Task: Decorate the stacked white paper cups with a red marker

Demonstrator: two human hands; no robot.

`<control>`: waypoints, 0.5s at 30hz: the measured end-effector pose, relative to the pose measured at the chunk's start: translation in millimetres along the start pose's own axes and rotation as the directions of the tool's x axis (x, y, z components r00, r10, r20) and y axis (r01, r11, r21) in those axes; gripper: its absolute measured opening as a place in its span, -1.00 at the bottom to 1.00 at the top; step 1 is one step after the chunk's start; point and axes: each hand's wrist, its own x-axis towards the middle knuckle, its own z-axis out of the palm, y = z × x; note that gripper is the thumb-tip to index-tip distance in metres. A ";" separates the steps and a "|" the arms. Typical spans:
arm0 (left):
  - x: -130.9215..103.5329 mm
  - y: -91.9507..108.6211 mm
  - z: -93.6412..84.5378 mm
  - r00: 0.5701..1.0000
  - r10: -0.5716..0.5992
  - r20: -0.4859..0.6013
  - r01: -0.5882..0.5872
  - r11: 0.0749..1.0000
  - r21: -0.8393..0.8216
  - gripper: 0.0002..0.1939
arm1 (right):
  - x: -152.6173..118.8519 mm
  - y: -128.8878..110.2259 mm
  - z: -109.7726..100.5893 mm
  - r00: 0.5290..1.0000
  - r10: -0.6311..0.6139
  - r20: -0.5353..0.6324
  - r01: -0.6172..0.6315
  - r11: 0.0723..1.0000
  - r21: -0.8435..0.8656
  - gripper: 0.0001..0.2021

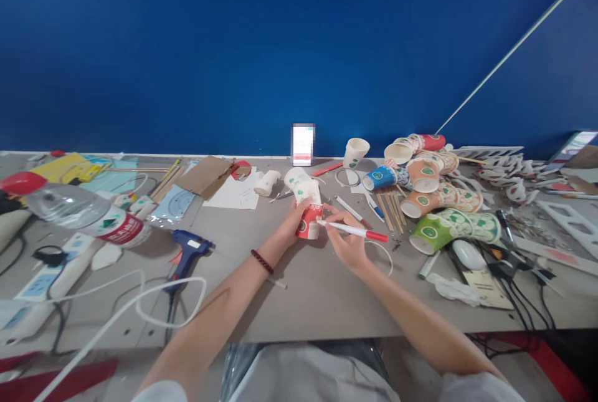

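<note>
My left hand grips a red patterned paper cup over the middle of the table, its fingers wrapped round the cup's side. In my right hand is a white marker with a red end, held like a pen. The marker's tip points left at the cup's side; whether it touches cannot be made out. Just beyond the red cup are white paper cups with green prints. Another white cup lies on its side to their left.
On the right lie several coloured paper cups, wooden sticks, a mouse and black cables. On the left are a blue glue gun, a large water bottle and a power strip. A phone stands against the blue wall.
</note>
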 end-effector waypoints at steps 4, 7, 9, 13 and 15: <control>-0.4 0.6 -0.1 1.000 0.005 -0.004 -0.005 1.000 0.004 -0.61 | -1.2 0.2 0.0 0.999 0.029 -0.022 -0.029 0.999 -0.021 -0.94; -0.5 0.9 0.4 1.000 0.015 -0.016 -0.015 1.000 0.014 -0.61 | -1.6 -0.4 0.3 0.999 0.037 -0.033 -0.038 0.999 -0.016 -0.94; -0.5 0.9 0.6 1.000 0.001 -0.001 -0.001 1.000 0.012 -0.59 | -1.5 -0.5 0.3 0.999 0.030 -0.021 -0.030 0.999 -0.014 -0.94; -1.5 1.8 1.2 1.000 -0.013 0.007 0.013 1.000 -0.009 -0.60 | -0.4 -2.0 0.1 0.999 0.032 -0.008 -0.033 0.999 -0.030 -0.93; -2.5 2.8 1.9 1.000 -0.007 -0.011 0.007 1.000 -0.017 -0.62 | 0.2 -3.5 0.0 0.999 0.042 -0.021 -0.043 0.999 -0.033 -0.96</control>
